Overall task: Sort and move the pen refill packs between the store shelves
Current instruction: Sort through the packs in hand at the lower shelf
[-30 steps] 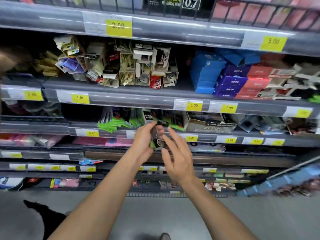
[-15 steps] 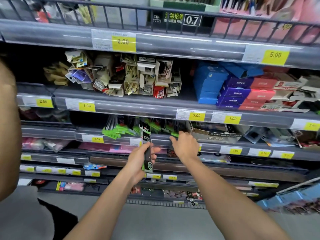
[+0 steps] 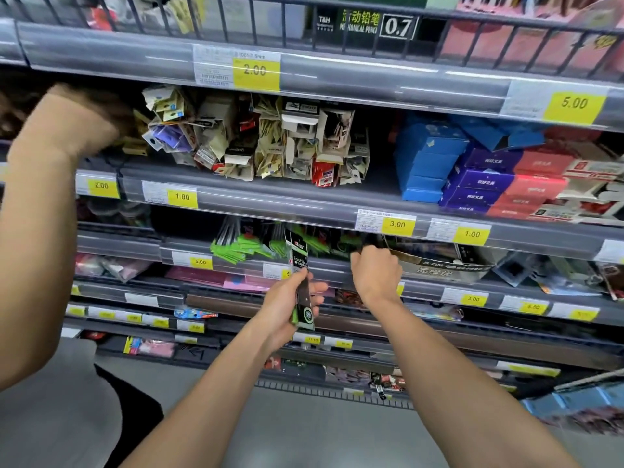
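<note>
Grey metal store shelves [image 3: 304, 201] w/ yellow price tags fill the whole view, stacked rows packed w/ stationery. Someone else's bare arm [image 3: 50, 163] reaches into the upper-left row, kinda blurry. On the middle row sits a jumble of green and black pen refill packs [image 3: 243, 248], right next to a torn cardboard display box [image 3: 439, 261]. Right hand [image 3: 374, 271] is up at that jumble, fingers curled in; can't tell if it's pinching a pack or not tbh. Left hand [image 3: 287, 309] holds a long black-and-green refill pack [image 3: 301, 285] upright just in front of the shelf edge, thumb and fingers curled round it. Risk imo: right hand tugs one pack and drags the loose neighbours off the ledge, since they're piled messy. Also that other arm could bump in.
</note>
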`<state>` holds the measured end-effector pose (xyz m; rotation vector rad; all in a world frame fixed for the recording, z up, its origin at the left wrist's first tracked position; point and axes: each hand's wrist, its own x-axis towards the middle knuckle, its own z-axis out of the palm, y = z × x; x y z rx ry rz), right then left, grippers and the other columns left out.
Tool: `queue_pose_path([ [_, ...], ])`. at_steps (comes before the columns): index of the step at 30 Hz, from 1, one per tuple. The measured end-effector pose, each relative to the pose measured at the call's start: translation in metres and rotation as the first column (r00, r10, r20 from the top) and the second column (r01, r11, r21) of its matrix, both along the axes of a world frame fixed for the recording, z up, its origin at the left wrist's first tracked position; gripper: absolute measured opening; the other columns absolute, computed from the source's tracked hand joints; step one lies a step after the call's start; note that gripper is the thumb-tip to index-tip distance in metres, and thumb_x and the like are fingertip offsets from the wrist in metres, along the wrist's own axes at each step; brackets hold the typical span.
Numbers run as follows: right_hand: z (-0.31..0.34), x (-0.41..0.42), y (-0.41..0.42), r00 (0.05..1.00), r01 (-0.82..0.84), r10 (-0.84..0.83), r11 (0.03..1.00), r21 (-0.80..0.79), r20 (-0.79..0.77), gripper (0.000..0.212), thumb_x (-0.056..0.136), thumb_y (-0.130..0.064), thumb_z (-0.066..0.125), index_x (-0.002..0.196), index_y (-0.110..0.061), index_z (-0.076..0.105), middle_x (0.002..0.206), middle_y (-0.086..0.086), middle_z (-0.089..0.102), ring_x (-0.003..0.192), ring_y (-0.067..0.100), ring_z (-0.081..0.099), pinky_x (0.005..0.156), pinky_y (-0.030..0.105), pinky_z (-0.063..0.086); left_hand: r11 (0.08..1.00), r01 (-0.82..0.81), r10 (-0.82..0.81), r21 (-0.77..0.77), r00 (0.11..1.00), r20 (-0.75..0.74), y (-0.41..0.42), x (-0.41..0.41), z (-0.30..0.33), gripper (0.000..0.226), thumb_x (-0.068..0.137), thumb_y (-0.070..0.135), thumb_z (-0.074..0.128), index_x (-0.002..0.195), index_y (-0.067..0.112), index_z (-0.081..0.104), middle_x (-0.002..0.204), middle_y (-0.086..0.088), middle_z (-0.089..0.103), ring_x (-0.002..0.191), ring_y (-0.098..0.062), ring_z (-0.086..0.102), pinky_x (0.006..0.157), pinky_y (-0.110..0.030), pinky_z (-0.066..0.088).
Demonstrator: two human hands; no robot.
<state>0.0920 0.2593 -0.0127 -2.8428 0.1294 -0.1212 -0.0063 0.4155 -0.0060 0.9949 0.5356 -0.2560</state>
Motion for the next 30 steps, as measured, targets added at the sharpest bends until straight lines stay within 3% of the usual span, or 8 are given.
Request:
queue_pose_path([
  [5, 0.005, -0.006, -0.011, 0.993, -0.007, 0.008, 1.0, -0.01, 0.118, 0.031, 0.098, -0.019, 0.051, 0.077, -0.004, 0.069, 0.074, 0.018, 0.072, 0.073, 0.039, 0.069, 0.06, 0.037, 0.044, 0.999, 0.044, -0.044, 0.017, 0.999, -0.01, -0.009, 0.006, 0.003, 0.026, 0.109, 0.031, 0.052, 0.116, 0.007, 0.06, 0.098, -0.016, 0.078, 0.07, -0.021, 0.067, 0.061, -0.031, 0.053],
  [9, 0.014, -0.019, -0.017, 0.963, -0.059, 0.057, 0.998, 0.001, 0.263, 0.028, 0.095, -0.009, 0.053, 0.073, 0.0, 0.067, 0.064, 0.016, 0.068, 0.059, 0.035, 0.067, 0.055, 0.037, 0.049, 0.998, 0.048, -0.047, 0.034, 0.998, -0.03, -0.016, 0.014, 0.01, 0.03, 0.109, 0.031, 0.053, 0.121, 0.005, 0.059, 0.094, -0.014, 0.079, 0.07, -0.021, 0.067, 0.06, -0.03, 0.054],
  [13, 0.015, -0.049, -0.019, 0.9, -0.141, 0.07, 0.981, 0.136, 0.429, 0.028, 0.098, -0.012, 0.056, 0.072, -0.007, 0.064, 0.06, 0.007, 0.063, 0.048, 0.026, 0.058, 0.046, 0.033, 0.046, 1.0, -0.006, 0.006, -0.006, 0.999, -0.039, -0.027, 0.017, 0.012, 0.029, 0.109, 0.031, 0.053, 0.116, 0.003, 0.058, 0.092, -0.016, 0.079, 0.068, -0.022, 0.065, 0.056, -0.03, 0.052],
  [18, 0.001, -0.108, 0.0, 0.798, -0.274, 0.21, 0.961, 0.029, 0.565, 0.015, 0.094, -0.013, 0.067, 0.08, -0.01, 0.072, 0.06, 0.0, 0.063, 0.043, 0.018, 0.055, 0.036, 0.029, 0.045, 0.993, -0.025, 0.022, -0.115, 0.999, -0.025, -0.037, 0.015, 0.017, 0.056, 0.105, 0.055, 0.048, 0.132, 0.007, 0.062, 0.126, -0.021, 0.072, 0.105, -0.03, 0.069, 0.087, -0.042, 0.057],
  [20, -0.007, -0.123, 0.006, 0.785, -0.286, 0.25, 0.958, -0.027, 0.566, 0.012, 0.092, -0.018, 0.068, 0.092, -0.011, 0.077, 0.068, -0.002, 0.069, 0.048, 0.018, 0.062, 0.036, 0.031, 0.047, 0.987, -0.035, 0.029, -0.158, 0.999, -0.038, -0.037, 0.013, 0.021, 0.067, 0.098, 0.066, 0.05, 0.141, 0.014, 0.054, 0.128, -0.019, 0.07, 0.116, -0.028, 0.068, 0.088, -0.041, 0.057],
  [24, -0.011, -0.131, 0.004, 0.742, -0.411, 0.315, 0.911, 0.03, 0.591, 0.024, 0.093, -0.032, 0.067, 0.103, -0.014, 0.08, 0.092, -0.004, 0.076, 0.073, 0.016, 0.07, 0.047, 0.031, 0.054, 0.977, 0.016, -0.033, -0.211, 0.997, -0.077, -0.029, 0.004, 0.023, 0.081, 0.098, 0.063, 0.053, 0.15, 0.002, 0.047, 0.126, -0.021, 0.069, 0.106, -0.029, 0.071, 0.087, -0.043, 0.056],
  [27, -0.013, -0.13, -0.006, 0.743, -0.514, 0.373, 0.85, 0.117, 0.556, 0.029, 0.098, -0.035, 0.063, 0.112, -0.015, 0.079, 0.105, -0.005, 0.073, 0.086, 0.018, 0.064, 0.059, 0.035, 0.057, 0.974, 0.032, -0.052, -0.223, 0.995, -0.083, -0.021, -0.003, 0.02, 0.075, 0.102, 0.058, 0.049, 0.138, -0.007, 0.059, 0.122, -0.024, 0.072, 0.103, -0.029, 0.072, 0.089, -0.042, 0.058],
  [30, -0.013, -0.122, -0.012, 0.739, -0.602, 0.421, 0.763, 0.236, 0.526, 0.029, 0.103, -0.028, 0.054, 0.113, -0.013, 0.078, 0.105, -0.006, 0.075, 0.086, 0.018, 0.06, 0.072, 0.036, 0.053, 0.975, -0.015, 0.0, -0.221, 0.998, -0.07, -0.016, -0.005, 0.017, 0.064, 0.106, 0.052, 0.047, 0.137, -0.002, 0.061, 0.117, -0.016, 0.075, 0.1, -0.025, 0.072, 0.086, -0.04, 0.057],
])
